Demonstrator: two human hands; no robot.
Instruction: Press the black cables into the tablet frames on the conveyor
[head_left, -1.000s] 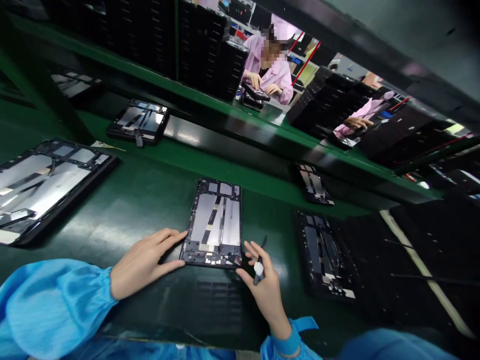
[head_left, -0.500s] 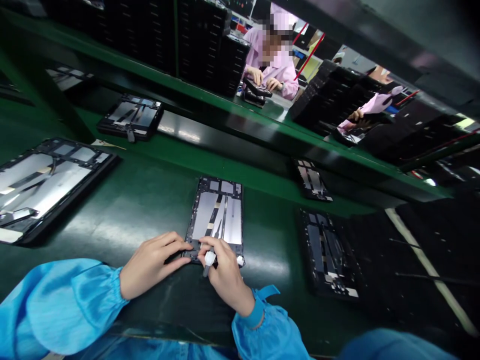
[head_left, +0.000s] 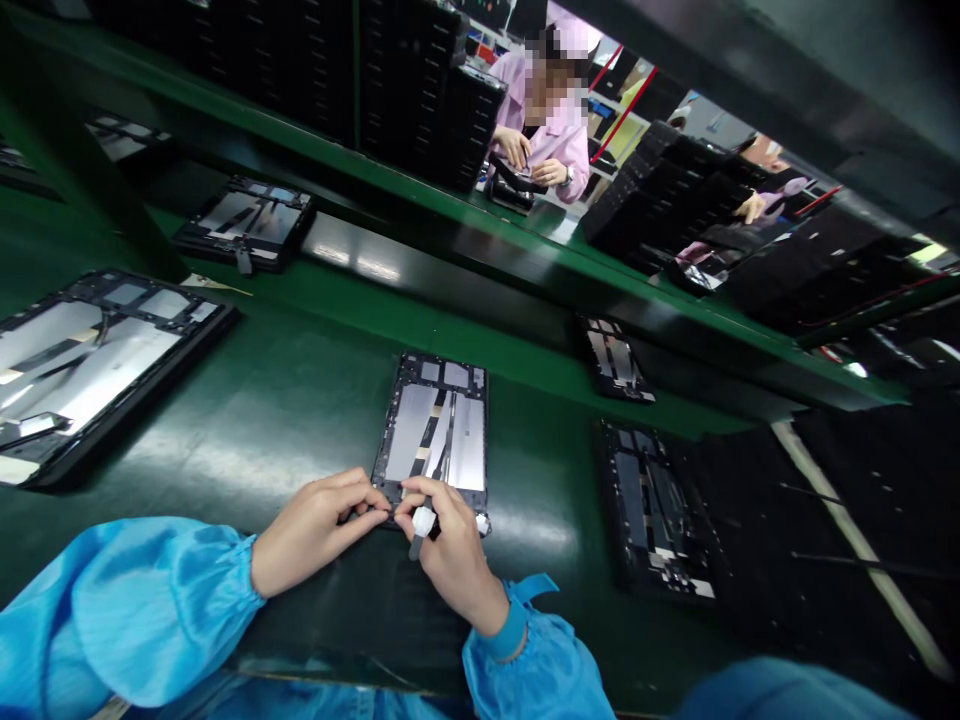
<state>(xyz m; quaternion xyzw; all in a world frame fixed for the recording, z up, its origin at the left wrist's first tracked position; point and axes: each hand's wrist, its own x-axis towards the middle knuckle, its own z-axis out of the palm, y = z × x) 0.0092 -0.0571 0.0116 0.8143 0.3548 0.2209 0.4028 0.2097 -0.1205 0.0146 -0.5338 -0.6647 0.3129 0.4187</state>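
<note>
An opened tablet frame (head_left: 436, 428) with silver panels lies on the green bench in front of me. My left hand (head_left: 319, 531) rests at its near left corner, thumb and forefinger pinched together on the frame's edge. My right hand (head_left: 448, 549) is closed around a thin dark tool with a white collar (head_left: 422, 523), its tip at the near edge of the frame. The fingertips of both hands almost touch. Blue sleeves cover both arms.
A larger opened tablet frame (head_left: 90, 365) lies at the left, another (head_left: 244, 222) farther back, and two dark ones (head_left: 652, 510) (head_left: 613, 358) at the right. Stacked black trays (head_left: 420, 85) line a raised green shelf. Beyond it, people in pink coats work.
My right hand, with the tool, moved left from the frame's near right corner to its near left edge. My left hand's fingers curled in to meet it.
</note>
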